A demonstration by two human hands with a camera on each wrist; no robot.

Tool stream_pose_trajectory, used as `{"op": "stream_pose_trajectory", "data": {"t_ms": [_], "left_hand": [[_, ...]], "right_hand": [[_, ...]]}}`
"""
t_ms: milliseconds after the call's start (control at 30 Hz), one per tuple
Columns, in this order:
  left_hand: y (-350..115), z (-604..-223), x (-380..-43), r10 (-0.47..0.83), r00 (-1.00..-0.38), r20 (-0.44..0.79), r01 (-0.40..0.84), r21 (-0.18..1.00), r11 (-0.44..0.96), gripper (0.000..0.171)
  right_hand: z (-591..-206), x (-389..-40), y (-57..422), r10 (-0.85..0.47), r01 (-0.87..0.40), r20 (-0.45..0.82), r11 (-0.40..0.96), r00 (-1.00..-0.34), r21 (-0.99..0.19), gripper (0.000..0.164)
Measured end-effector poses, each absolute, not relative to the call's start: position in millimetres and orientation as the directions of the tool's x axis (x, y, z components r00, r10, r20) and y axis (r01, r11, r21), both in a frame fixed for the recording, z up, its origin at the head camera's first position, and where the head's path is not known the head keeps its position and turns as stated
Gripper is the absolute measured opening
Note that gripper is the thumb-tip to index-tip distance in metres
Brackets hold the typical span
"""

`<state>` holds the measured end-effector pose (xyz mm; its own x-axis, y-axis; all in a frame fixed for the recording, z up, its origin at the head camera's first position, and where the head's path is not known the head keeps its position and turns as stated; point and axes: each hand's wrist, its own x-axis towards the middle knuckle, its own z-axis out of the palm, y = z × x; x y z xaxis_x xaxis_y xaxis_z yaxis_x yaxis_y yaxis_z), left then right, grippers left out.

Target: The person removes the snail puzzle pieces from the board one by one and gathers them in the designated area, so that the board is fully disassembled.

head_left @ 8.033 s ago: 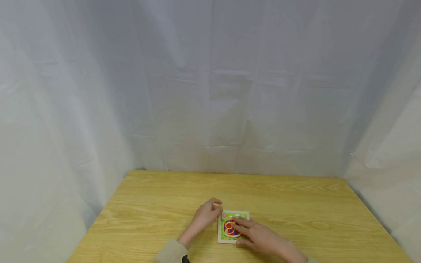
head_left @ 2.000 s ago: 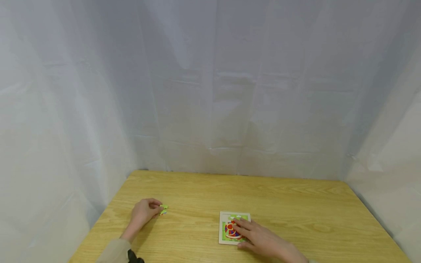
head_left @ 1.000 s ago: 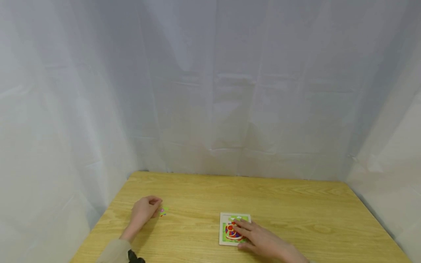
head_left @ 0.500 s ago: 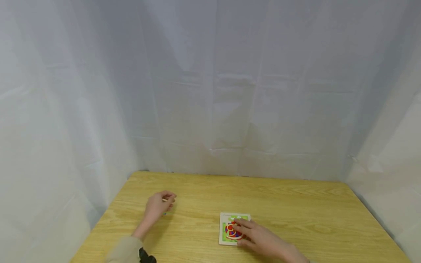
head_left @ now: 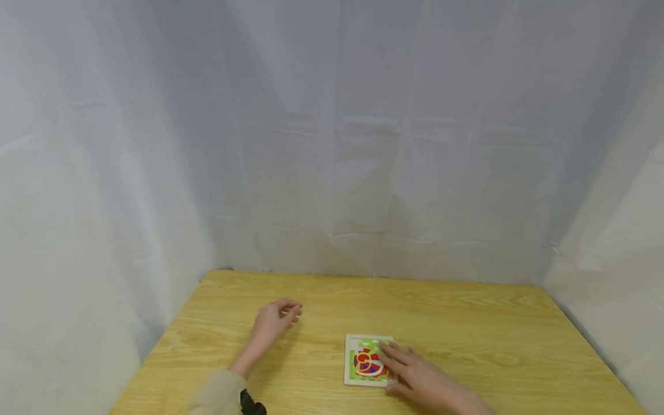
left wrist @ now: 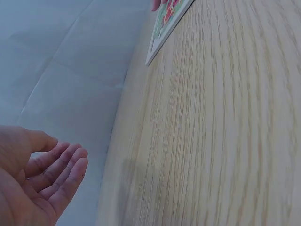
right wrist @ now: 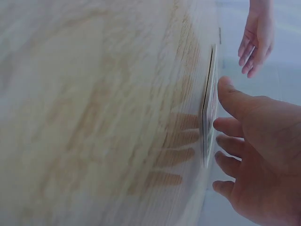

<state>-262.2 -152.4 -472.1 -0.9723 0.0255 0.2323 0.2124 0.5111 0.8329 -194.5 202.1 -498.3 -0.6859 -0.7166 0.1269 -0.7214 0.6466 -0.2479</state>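
Note:
A small wooden jigsaw puzzle (head_left: 368, 362) in a pale frame lies on the table, with a red, blue and green picture. Its upper left corner shows bare wood. My right hand (head_left: 425, 377) is at the puzzle's right edge, fingers extended; in the right wrist view its fingertips (right wrist: 221, 184) appear slightly apart from the board. To the left, my left hand (head_left: 274, 324) is above the table, fingers loosely bent. Its palm (left wrist: 28, 188) holds nothing in the left wrist view. The loose puzzle pieces seen earlier are hidden behind the left hand and forearm.
The wooden table (head_left: 493, 334) reaches back to a hanging pale sheet (head_left: 332, 173), with more sheeting on both sides. A black strap device (head_left: 251, 403) sits on the left wrist by a beige sleeve (head_left: 220, 395).
My left hand carried a green corner piece from the puzzle to the table's left, let go, and came back rightwards. My right hand has just shifted slightly right, uncovering more of the picture.

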Motion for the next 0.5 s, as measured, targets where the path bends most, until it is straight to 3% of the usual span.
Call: {"op": "stream_pose_trajectory", "data": {"t_ms": [500], "left_hand": [[-103.4, -474.9, -261.9, 0.199, -0.957, 0.211, 0.282, 0.834, 0.475, 0.02]], "right_hand": [[-494.4, -190.1, 204.3, -0.716, -0.704, 0.055, 0.665, -0.696, -0.247, 0.065]]}}
